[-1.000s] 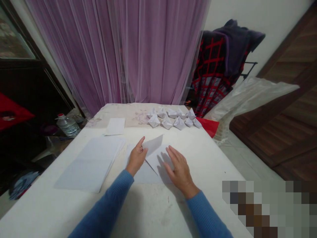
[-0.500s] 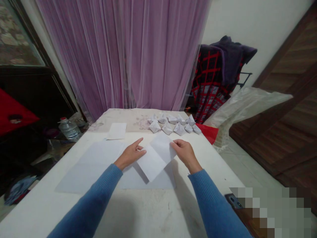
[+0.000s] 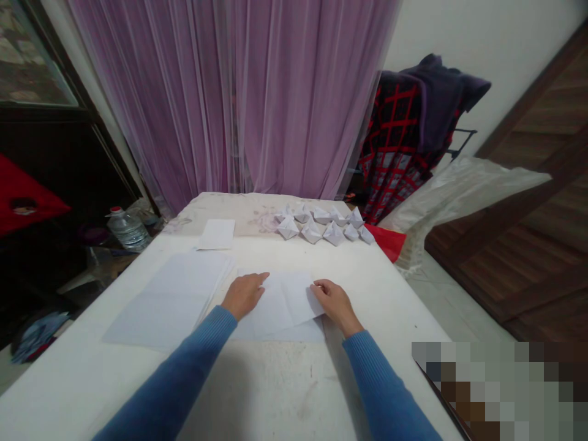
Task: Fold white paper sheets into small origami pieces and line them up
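we log left hand (image 3: pixel 244 295) flat, released, pressing folded white sheet (image 3: pixel 287 304) mid-table; right hand (image 3: pixel 333 303) curled, seems pinching its right edge. finished paper boats (image 3: pixel 321 225) in rows far side; blank sheet stack (image 3: pixel 169 300) left, single sheet (image 3: pixel 217 234) far left, unfolded.

The left sleeve (image 3: pixel 184 361) and right sleeve (image 3: pixel 381 392) are blue ribbed knit, snug-cuffed at the bare left hand (image 3: pixel 244 296) and right hand (image 3: pixel 334 304).
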The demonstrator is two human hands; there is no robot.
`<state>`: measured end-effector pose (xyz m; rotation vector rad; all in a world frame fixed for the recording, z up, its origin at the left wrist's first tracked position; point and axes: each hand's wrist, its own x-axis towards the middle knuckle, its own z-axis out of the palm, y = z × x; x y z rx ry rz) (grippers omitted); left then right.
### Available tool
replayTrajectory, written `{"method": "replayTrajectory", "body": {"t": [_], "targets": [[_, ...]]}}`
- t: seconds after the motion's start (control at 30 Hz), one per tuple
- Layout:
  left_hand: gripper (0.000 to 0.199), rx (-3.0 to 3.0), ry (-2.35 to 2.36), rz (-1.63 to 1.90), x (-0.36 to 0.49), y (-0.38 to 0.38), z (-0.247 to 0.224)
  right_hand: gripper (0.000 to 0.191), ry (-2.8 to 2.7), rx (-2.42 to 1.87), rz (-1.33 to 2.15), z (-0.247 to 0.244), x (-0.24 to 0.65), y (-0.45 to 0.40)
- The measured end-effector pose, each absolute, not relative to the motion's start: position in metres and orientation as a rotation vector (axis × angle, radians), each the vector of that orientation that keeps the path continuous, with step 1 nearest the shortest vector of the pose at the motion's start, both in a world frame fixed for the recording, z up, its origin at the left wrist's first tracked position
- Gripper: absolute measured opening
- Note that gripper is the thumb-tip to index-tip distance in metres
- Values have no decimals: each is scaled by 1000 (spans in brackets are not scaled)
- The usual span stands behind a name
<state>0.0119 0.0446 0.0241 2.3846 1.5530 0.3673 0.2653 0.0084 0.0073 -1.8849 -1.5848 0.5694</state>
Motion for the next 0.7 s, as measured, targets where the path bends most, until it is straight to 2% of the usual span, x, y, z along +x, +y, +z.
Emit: {"method": "replayTrajectory", "body": {"t": [0.13,0.27,0.47,0.6,0.7], "targets": [[42,2579,1551,359,15,41,19,27,-1601,-1926,547,10,268,25],[35,2652,1497,541,17,35,15,32,-1620,-1963,450,12,265,27],[26,2729,1335,570,30,20,9,31,-2003,-1708,134,5,247,20],[35,2750,1322,466,35,12,5,33,-2047,-1721,71,-2,242,20],[55,2734,1321,392,34,5,2,37,-1975,-1775,110,-4,245,26]]}}
